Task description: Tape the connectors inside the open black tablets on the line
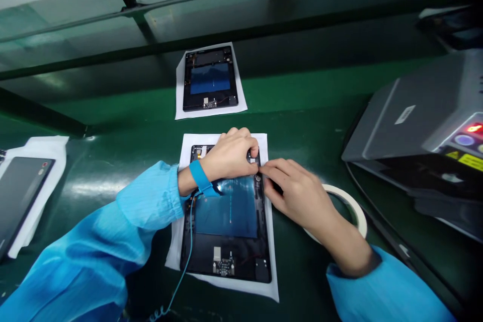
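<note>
An opened tablet [226, 211], its blue battery panel and small circuit boards exposed, lies on a white sheet [273, 282] in front of me. My left hand [232, 153], with a blue wrist strap [202, 177] and coiled cord, reaches across the tablet's upper part. Its thumb and forefinger are pinched near the upper right edge. My right hand [292, 191] comes in from the right, its fingertips closed at that same edge and meeting the left fingertips. Whatever sits between the fingers is too small or hidden to make out.
Another opened tablet [210, 79] rests on a white sheet farther back. A dark tablet [22, 191] lies at the left. A roll of tape [360, 216] sits by my right forearm, partly covered. A grey machine [411, 115] with lit buttons and a cable stands at the right.
</note>
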### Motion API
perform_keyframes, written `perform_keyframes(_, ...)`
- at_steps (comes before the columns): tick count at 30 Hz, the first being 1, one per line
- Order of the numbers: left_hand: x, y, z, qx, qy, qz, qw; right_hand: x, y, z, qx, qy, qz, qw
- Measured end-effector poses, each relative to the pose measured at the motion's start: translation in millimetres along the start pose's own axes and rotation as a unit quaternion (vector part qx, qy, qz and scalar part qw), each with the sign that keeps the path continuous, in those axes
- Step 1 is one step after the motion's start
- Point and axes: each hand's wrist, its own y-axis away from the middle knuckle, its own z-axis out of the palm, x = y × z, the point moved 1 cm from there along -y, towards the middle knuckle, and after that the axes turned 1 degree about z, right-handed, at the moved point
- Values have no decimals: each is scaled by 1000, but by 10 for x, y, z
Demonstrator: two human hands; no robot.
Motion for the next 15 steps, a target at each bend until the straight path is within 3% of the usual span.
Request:
perform_keyframes(11,28,2,1,9,-19,-11,1000,-52,-4,-1,-50,60,2,997)
perform_keyframes(15,-144,11,-211,-2,-51,13,999,-78,-2,3,-47,92,-12,995)
